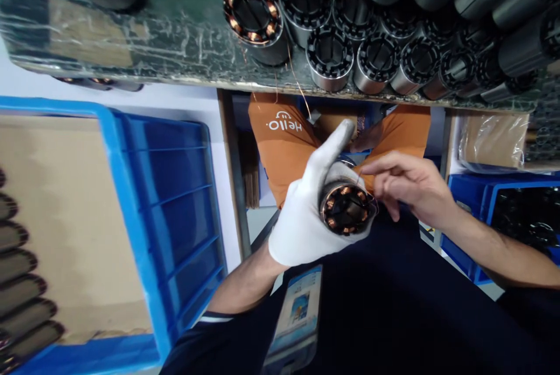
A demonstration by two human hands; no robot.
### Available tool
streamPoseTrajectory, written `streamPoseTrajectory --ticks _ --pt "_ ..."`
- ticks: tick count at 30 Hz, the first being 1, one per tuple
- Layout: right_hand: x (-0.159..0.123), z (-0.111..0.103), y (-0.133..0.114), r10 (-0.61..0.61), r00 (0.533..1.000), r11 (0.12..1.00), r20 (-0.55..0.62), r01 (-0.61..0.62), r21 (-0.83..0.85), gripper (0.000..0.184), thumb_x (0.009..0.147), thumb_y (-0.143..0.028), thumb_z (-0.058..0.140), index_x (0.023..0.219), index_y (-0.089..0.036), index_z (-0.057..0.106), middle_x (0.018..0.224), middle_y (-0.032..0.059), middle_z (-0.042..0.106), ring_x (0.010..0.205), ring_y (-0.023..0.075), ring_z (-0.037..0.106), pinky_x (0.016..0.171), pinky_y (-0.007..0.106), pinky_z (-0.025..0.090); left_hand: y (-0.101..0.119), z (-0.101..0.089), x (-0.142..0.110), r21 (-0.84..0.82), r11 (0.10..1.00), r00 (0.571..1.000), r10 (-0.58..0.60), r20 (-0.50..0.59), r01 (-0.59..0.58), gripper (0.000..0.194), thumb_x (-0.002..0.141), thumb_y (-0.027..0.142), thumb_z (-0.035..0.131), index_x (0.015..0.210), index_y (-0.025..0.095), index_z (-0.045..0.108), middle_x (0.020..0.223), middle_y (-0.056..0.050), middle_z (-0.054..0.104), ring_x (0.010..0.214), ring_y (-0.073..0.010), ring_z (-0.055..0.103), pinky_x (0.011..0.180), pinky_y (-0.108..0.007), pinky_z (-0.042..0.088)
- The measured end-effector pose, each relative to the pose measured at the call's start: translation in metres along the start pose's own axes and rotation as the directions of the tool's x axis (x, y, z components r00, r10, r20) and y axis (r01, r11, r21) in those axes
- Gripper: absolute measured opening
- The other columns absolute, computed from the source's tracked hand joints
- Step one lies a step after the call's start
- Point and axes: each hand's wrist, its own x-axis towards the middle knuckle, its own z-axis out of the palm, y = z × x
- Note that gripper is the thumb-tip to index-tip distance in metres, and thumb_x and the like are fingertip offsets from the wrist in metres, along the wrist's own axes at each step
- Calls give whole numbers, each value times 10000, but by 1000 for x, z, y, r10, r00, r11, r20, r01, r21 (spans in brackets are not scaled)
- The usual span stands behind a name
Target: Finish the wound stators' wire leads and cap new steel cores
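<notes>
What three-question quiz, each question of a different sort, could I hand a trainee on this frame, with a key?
1. True or false: both of the person's hands wear white gloves.

2. What is in the left hand?
A) a phone
B) a cylinder with copper windings
C) a screwdriver

3. Fill in the blank: the blue crate holding a row of dark cylinders is on the person's ____ side.

Key:
1. False; the right hand is bare.
2. B
3. left
</notes>
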Motion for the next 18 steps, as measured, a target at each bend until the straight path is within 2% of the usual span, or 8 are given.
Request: streamPoseTrajectory --ticks 2,4,7,10,12,13,15,18 --pt "9 9 -6 16 997 994 69 -24 110 394 948 -507 964 1214 -235 861 758 -63 659 488 76 529 419 193 485 1 -3 0 62 998 998 -34 52 31 1199 800 197 948 1816 392 343 901 44 790 648 -177 725 609 -285 600" --pt "15 15 -9 0 999 993 53 -6 120 334 899 -490 1002 1040 -219 866 793 -39 689 526 79 545 409 183 490 4 -3 1 125 989 994 -82 75 73 1194 805 244 966 1814 369 340 859 62 778 606 -169 711 586 -277 579" --pt "16 17 -13 -83 992 992 -92 73 -104 318 911 -473 988 905 -202 820 921 15 766 664 110 661 493 187 548 7 3 0 193 969 985 -168 42 157 1127 816 306 985 1770 338 387 782 97 735 563 -150 689 574 -266 557" --pt "8 19 -20 -196 964 923 -180 119 -366 258 993 -426 917 941 -210 786 873 2 763 700 118 694 590 204 582 3 14 -5 191 964 982 -167 -92 182 968 786 343 1007 1617 333 510 834 86 759 652 -170 755 625 -282 598" --pt "4 22 -26 -250 947 900 -201 151 -408 249 1038 -434 868 961 -224 759 845 -9 751 684 121 690 603 224 583 -3 18 -9 182 976 976 -78 -205 116 865 725 409 1040 1463 330 595 933 43 804 746 -208 801 682 -334 651" --pt "2 24 -27 -261 942 901 -208 161 -404 257 1048 -448 856 963 -229 750 840 -9 746 678 125 688 601 233 583 -7 17 -10 199 979 975 -8 -224 53 811 698 456 1051 1381 327 635 967 21 816 776 -228 811 711 -370 673" --pt "1 24 -28 -262 933 922 -245 167 -350 286 1041 -479 866 959 -236 740 831 -7 741 663 129 685 591 241 591 -14 13 -11 258 959 971 161 -176 -112 717 671 527 1055 1254 319 693 969 -8 819 806 -257 812 757 -439 699" --pt "2 18 -22 -167 933 985 -320 144 -94 345 1041 -554 858 983 -244 720 825 -21 742 630 124 688 549 223 615 -20 0 -9 314 887 911 393 -127 -339 689 680 591 1036 1230 311 728 992 -34 794 849 -265 788 753 -461 693"
